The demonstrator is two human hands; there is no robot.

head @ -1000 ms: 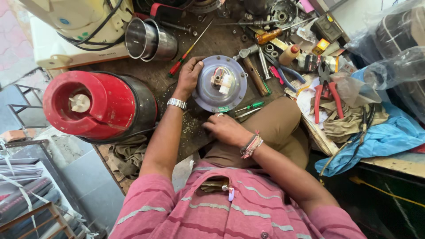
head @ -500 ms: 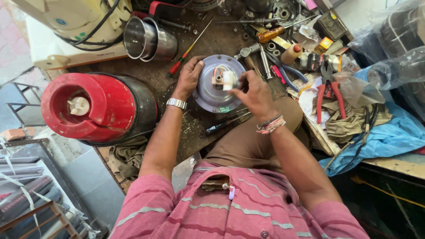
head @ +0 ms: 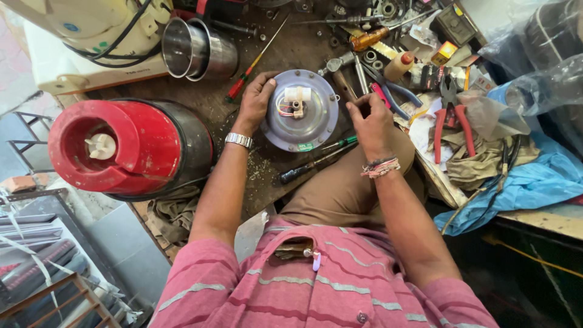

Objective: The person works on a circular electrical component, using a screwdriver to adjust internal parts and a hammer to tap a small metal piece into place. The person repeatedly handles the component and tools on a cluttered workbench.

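Cluttered desk [head: 200, 97] | left hand [head: 255, 100] grip closed on round motor plate [head: 302, 112] rim | right hand [head: 370, 121] fingers pinched, contents unclear | risk: plate slips, thin wires [head: 283, 107] snag

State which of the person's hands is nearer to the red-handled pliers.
Right. The right hand is just beside the round metal disc, on the side towards the red-handled pliers; the left hand grips the disc's far edge.

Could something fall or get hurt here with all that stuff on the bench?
Maybe. The round metal plate is steadied only by the left hand, so it might slip when the right hand works beside it. Its thin wires could snag. The black-handled screwdriver lies by the person's knee and might roll off.
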